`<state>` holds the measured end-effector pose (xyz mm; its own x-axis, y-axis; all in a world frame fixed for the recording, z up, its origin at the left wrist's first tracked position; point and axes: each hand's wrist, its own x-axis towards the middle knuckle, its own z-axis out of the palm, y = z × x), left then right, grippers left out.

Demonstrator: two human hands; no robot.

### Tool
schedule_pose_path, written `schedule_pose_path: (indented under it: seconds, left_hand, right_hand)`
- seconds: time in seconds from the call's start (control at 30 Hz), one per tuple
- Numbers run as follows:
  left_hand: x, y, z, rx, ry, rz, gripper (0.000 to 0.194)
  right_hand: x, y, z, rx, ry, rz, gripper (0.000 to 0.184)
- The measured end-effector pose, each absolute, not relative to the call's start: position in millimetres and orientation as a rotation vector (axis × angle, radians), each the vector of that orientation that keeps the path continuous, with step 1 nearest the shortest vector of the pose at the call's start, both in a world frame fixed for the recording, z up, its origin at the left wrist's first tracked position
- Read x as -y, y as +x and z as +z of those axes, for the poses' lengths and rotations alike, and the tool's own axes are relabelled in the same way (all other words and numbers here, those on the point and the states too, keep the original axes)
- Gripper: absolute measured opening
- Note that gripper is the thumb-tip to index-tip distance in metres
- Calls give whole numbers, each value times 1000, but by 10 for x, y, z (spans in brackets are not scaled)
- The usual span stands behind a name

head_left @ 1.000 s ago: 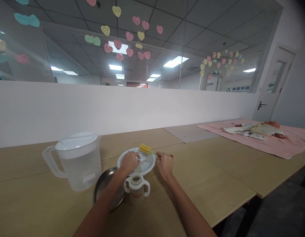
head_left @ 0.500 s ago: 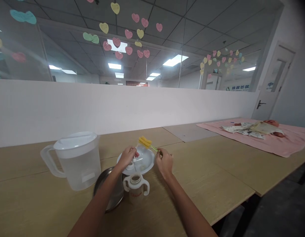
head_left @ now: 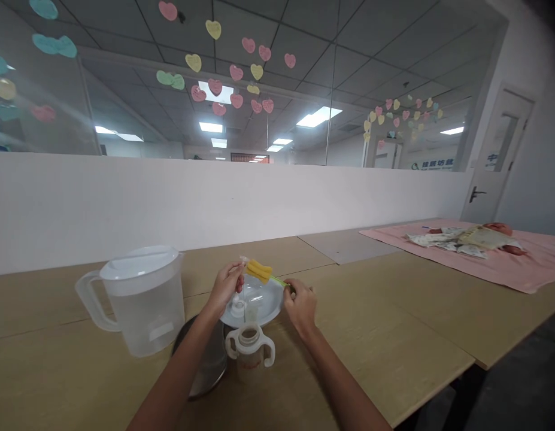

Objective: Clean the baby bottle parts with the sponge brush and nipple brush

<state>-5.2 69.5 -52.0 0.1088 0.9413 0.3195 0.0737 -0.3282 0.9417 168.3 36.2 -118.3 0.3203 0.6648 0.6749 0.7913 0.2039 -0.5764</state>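
Observation:
My left hand (head_left: 224,286) pinches a thin clear straw piece (head_left: 243,281) with a white tip, held up over the white plate (head_left: 269,302). My right hand (head_left: 299,302) grips the green handle of a brush whose yellow sponge head (head_left: 259,271) touches the straw's top end. A small white cap (head_left: 237,309) and other clear parts lie on the plate. A clear two-handled cup (head_left: 250,347), open at the top, stands just in front of the plate.
A lidded clear pitcher (head_left: 140,299) of water stands to the left. A metal bowl (head_left: 208,362) sits under my left forearm. Far right, a doll (head_left: 497,230) lies on a pink blanket (head_left: 519,266). A white partition wall (head_left: 124,203) runs behind the table.
My left hand has lifted the straw piece off the plate and brought it up to the sponge head. My right hand has kept hold of the brush, nearly in place.

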Motion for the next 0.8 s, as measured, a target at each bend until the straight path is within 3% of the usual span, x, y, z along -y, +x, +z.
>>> schedule_pose_path:
  seconds: [0.5, 0.8]
  left_hand:
    - [-466, -216, -247, -1630, 2194, 1322, 20]
    - [-382, -186, -196, -1166, 1953, 1098, 31]
  right_hand:
    - [-301, 1621, -1239, 1241, -1201, 21, 30]
    - [-329, 1625, -1208, 1281, -1359, -53, 33]
